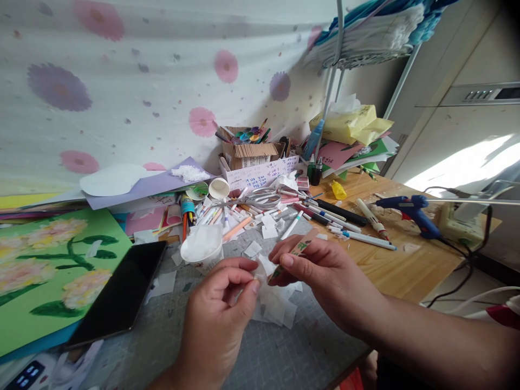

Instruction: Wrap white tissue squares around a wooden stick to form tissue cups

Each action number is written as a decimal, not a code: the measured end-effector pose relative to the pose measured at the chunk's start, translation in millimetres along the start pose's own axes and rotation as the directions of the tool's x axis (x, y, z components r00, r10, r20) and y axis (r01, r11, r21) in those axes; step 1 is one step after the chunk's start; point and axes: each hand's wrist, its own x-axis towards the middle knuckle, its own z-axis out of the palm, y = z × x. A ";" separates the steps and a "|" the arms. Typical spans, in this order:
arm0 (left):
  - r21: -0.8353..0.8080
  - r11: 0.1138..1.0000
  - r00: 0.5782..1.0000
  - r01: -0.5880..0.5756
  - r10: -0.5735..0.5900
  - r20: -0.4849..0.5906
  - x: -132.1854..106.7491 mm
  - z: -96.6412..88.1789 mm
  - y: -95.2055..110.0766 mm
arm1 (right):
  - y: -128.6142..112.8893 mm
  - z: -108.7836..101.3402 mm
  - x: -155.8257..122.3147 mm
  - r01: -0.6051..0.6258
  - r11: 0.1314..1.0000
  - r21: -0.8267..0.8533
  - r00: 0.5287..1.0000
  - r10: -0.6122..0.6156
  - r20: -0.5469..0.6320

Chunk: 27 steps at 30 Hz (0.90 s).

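Observation:
My left hand (217,311) is closed in a pinch on a small scrap of white tissue paper (255,275). Close beside it, my right hand (325,276) grips a glue stick (293,253) with a tan and green label, its tip pointing toward the scrap. Both hands hover over a pile of torn white paper pieces (276,306) on a grey cutting mat (260,352). A paper cup (202,246) filled with white tissue stands just behind my left hand.
A black phone (122,295) lies on a green flower picture (44,271) at the left. Pens, markers and scissors (262,197) litter the back of the wooden desk (410,265). A blue glue gun (410,208) rests at the right, its cord trailing off.

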 end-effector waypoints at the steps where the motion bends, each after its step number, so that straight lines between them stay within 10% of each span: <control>1: -0.004 1.000 1.000 0.000 0.000 0.002 -0.3 -0.3 -0.1 | -0.1 0.0 -0.2 -0.002 1.000 -0.003 1.000 0.002 -0.002; 27: -0.545 0.747 0.919 0.379 -0.374 0.127 5.2 7.2 0.1 | -6.6 -21.0 4.6 -0.087 0.961 -0.263 0.996 0.092 0.008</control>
